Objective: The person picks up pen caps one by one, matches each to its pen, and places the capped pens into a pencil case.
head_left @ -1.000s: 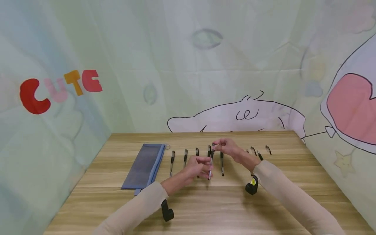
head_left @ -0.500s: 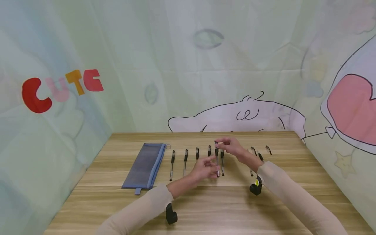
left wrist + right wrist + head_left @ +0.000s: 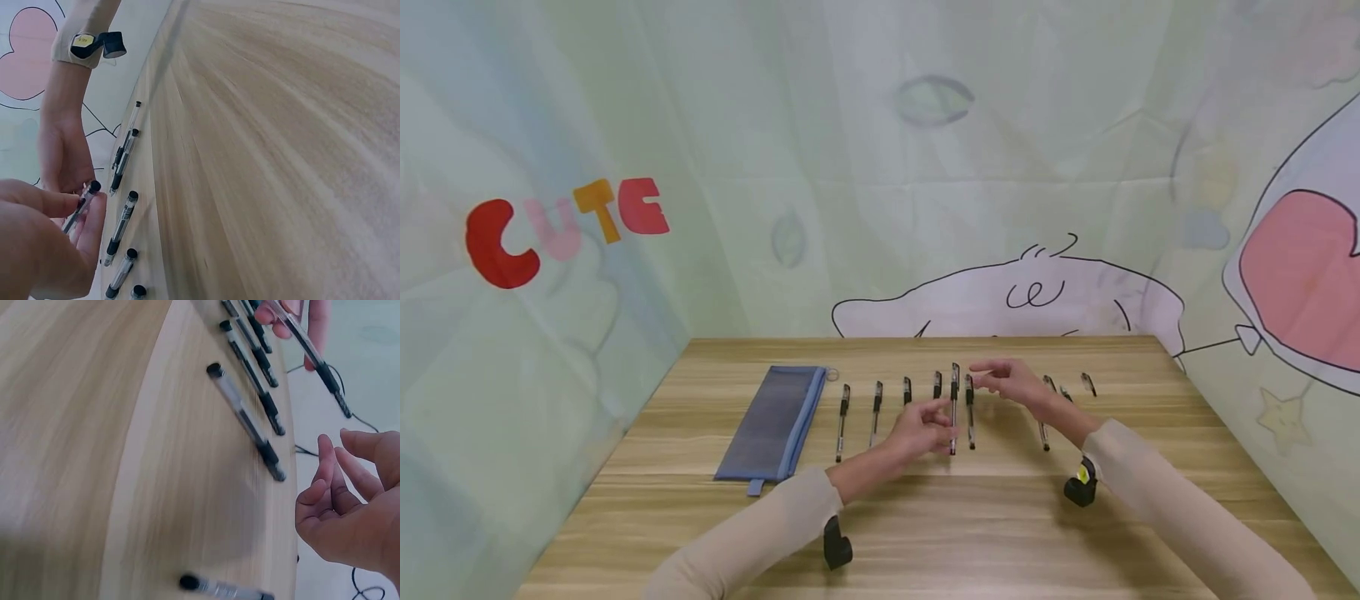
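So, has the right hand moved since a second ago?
Yes: in the head view the right hand has moved rightward, farther from the blue pouch, and off the pen in the left hand.

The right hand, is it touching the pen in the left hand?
Apart: the right wrist view shows a gap between the right hand and the held pen.

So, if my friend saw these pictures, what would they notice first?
Probably the bright CUTE letters at the left of the wall and the big pink heart at its far right. Next, maybe the pen that the left hand holds above the table, and the blue pouch lying on the table's left side.
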### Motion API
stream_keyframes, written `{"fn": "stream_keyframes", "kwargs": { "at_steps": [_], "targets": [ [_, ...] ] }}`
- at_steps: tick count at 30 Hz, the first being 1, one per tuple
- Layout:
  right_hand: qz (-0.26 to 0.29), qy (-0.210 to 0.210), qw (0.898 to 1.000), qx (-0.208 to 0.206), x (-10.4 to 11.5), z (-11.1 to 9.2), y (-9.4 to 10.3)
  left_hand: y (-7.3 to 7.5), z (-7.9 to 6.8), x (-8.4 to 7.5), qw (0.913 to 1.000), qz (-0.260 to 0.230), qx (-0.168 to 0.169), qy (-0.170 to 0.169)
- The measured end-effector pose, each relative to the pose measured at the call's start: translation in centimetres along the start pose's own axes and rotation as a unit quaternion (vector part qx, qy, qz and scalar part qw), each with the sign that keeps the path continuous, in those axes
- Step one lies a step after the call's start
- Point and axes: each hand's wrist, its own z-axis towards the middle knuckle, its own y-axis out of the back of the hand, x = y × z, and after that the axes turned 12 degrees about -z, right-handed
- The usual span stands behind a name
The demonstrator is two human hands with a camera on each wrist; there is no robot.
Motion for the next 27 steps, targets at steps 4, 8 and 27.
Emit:
{"fn": "stream_keyframes", "kwargs": {
  "at_steps": [4,8,27],
  "targets": [
    [0.002,-0.003,1.000,-0.008,-1.0,-0.8,1.0,0.1,0.2,0.0,0.9998,0.013,-0.013,-0.008],
    [-0.006,0.000,1.000,-0.011,-2.3,-1.8,2.0,0.2,0.4,0.1,0.9997,0.012,-0.021,-0.001],
    [-0.008,-0.016,0.999,-0.028,-5.5,-5.2,5.5,-2.0,2.3,0.0,0.9997,-0.011,-0.014,0.019]
  ]
}}
